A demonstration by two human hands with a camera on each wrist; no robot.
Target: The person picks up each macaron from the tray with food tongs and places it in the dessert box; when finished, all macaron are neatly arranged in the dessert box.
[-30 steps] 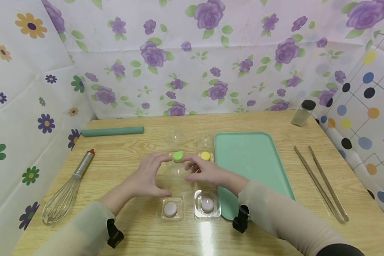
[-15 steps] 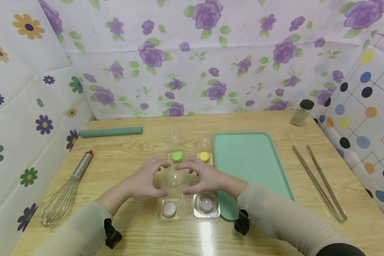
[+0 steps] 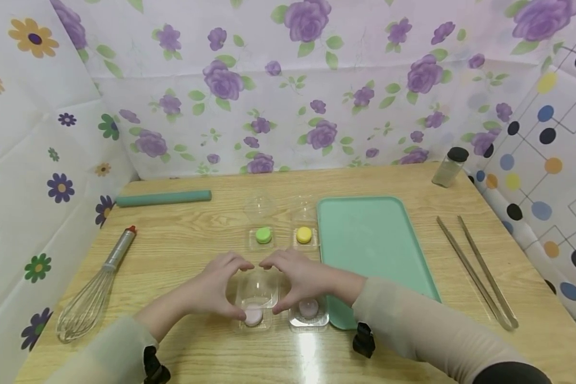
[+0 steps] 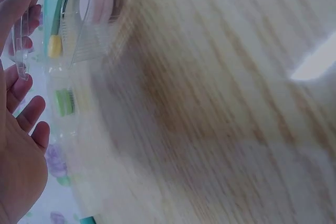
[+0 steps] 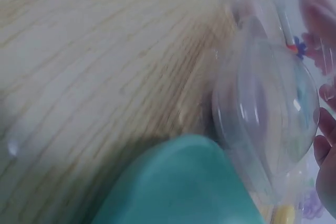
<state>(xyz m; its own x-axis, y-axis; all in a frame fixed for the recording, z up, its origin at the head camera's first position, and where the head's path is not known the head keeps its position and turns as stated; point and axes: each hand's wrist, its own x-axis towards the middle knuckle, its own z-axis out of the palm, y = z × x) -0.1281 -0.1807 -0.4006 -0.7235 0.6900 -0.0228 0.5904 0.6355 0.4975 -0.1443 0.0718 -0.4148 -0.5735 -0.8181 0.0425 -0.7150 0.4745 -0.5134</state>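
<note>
Pinched in bent fingers and thumbs of left hand (image 3: 213, 285) and right hand (image 3: 302, 277): a clear lid (image 3: 260, 285), one hand on each side. Held up over the back part of the near left box (image 3: 268, 322), with a pink cake (image 3: 253, 316) inside. Joined to the box or not: can't tell. Looks very light, thin, a bit bendy, likely slippery and easy to dent. Best to pinch softly by the rim, not squeeze the round top.
</note>
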